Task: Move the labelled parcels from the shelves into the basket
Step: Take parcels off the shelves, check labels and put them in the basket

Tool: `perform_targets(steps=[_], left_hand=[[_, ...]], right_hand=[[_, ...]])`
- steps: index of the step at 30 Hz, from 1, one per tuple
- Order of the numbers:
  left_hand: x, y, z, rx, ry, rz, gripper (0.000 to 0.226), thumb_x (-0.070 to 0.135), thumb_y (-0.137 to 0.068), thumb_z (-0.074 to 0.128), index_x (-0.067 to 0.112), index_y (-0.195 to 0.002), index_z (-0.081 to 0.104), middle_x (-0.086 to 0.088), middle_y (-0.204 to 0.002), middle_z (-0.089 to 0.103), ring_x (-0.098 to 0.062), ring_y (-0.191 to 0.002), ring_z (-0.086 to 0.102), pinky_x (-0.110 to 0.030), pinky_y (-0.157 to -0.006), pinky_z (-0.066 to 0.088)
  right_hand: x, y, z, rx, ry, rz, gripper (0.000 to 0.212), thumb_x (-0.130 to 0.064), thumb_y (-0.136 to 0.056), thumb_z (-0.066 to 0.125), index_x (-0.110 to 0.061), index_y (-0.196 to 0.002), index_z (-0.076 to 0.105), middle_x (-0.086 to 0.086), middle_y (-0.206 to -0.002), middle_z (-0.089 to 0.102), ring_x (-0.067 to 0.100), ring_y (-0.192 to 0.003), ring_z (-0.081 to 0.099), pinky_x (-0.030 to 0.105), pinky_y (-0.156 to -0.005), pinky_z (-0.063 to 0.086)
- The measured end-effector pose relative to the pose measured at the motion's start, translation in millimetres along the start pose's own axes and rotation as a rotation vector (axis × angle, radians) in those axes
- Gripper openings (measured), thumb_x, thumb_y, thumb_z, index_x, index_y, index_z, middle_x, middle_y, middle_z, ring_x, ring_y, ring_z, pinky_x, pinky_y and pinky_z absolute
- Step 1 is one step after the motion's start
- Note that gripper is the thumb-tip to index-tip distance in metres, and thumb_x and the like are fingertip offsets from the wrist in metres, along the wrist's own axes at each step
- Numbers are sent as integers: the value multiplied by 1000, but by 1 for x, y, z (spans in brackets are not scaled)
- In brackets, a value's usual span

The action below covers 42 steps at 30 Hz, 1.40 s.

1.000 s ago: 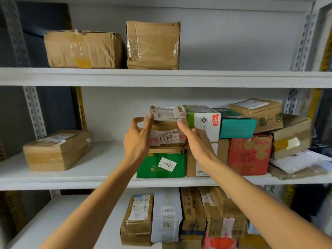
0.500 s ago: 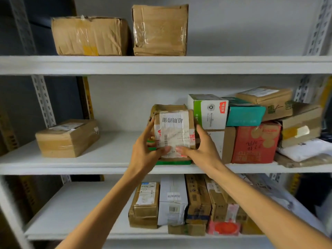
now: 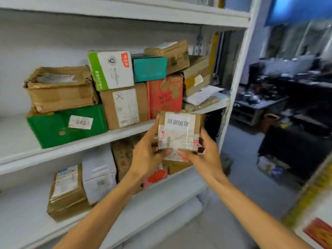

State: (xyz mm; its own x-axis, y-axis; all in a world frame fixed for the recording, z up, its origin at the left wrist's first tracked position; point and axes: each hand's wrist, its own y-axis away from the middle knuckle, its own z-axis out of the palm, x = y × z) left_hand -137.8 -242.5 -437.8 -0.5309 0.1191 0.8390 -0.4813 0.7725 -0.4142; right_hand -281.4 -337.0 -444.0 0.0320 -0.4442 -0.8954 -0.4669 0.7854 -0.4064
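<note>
Lifted off the crushed carton [image 3: 61, 88], my labelled parcel [image 3: 178, 133] is gripped by left hand [image 3: 147, 157] and right hand [image 3: 206, 157] before the shelf edge [image 3: 89, 141] (red box [image 3: 166, 97] just behind).

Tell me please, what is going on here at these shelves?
A person is taking parcels from a shelving unit. The left hand and the right hand together grip one small brown parcel with a white printed label, held in the air in front of the shelves. Other parcels lie on the middle shelf, among them a green box with a crumpled brown box on top. No basket is in view.
</note>
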Motion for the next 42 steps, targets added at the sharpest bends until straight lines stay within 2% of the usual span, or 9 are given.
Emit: perform_targets(steps=[5, 11, 15, 20, 23, 25, 29, 33, 42], left_hand=[[26, -8, 131, -339, 210, 107, 80, 3, -79, 73, 26, -146, 35, 8, -123, 61, -1, -108, 60, -12, -75, 51], [94, 45, 282, -762, 356, 241, 83, 7, -77, 77, 34, -145, 36, 10, -127, 58, -12, -117, 56, -38, -92, 53], [146, 110, 353, -1014, 434, 340, 73, 13, -78, 77, 31, -140, 42, 13, -123, 58, -3, -105, 56, -23, -89, 51], [199, 199, 409, -1358, 490, 427, 74, 11, -77, 77, 28, -141, 43, 8, -118, 62, -18, -102, 63, -40, -88, 55], [220, 247, 438, -1505, 548, 448, 70, 8, -77, 77, 25, -137, 46, 6, -117, 64, -14, -104, 64, -42, -90, 55], [232, 274, 458, -1584, 587, 465, 65, 5, -78, 75, 33, -130, 48, 9, -112, 65, -6, -101, 63, -32, -89, 54], [255, 319, 501, -1731, 605, 493, 59, 1, -78, 74, 27, -126, 50, 9, -111, 65, -5, -103, 63, -18, -81, 53], [274, 360, 546, -1854, 592, 556, 67, 11, -75, 78, 23, -135, 49, 3, -118, 66, -12, -106, 64, -41, -91, 54], [281, 455, 638, -2208, 493, 530, 67, 4, -79, 73, 29, -136, 48, 14, -108, 68, -5, -98, 66, -28, -83, 57]], right_hand=[[22, 47, -118, 301, 180, 93, 87, -2, -75, 78, -28, -148, 38, -13, -126, 63, -1, -111, 60, 29, -89, 55], [7, 162, -241, 721, 377, 231, 87, 5, -74, 73, -23, -148, 37, -3, -116, 69, 10, -99, 68, 24, -67, 57], [-13, 249, -287, 1012, 483, 313, 98, -1, -66, 74, -26, -151, 31, -3, -114, 69, 13, -101, 68, 39, -79, 60], [-38, 347, -306, 1386, 508, 350, 96, 3, -61, 71, -20, -149, 37, 1, -122, 63, 13, -107, 64, 26, -83, 57], [-42, 392, -324, 1513, 535, 437, 106, -16, -52, 74, -37, -148, 33, 5, -119, 66, 22, -104, 67, 44, -83, 58], [-40, 415, -338, 1605, 538, 461, 107, -11, -53, 75, -36, -148, 32, 1, -113, 69, 19, -100, 69, 47, -82, 58], [-37, 456, -364, 1723, 505, 448, 102, 15, -67, 72, -26, -151, 32, -2, -107, 69, 14, -94, 71, 42, -77, 60], [-30, 493, -389, 1841, 501, 447, 100, 17, -69, 72, -24, -151, 32, -10, -107, 65, -1, -88, 68, 20, -64, 57], [17, 560, -435, 2114, 445, 606, 96, 12, -71, 72, -27, -149, 34, -1, -121, 63, 5, -96, 67, 24, -66, 58]])
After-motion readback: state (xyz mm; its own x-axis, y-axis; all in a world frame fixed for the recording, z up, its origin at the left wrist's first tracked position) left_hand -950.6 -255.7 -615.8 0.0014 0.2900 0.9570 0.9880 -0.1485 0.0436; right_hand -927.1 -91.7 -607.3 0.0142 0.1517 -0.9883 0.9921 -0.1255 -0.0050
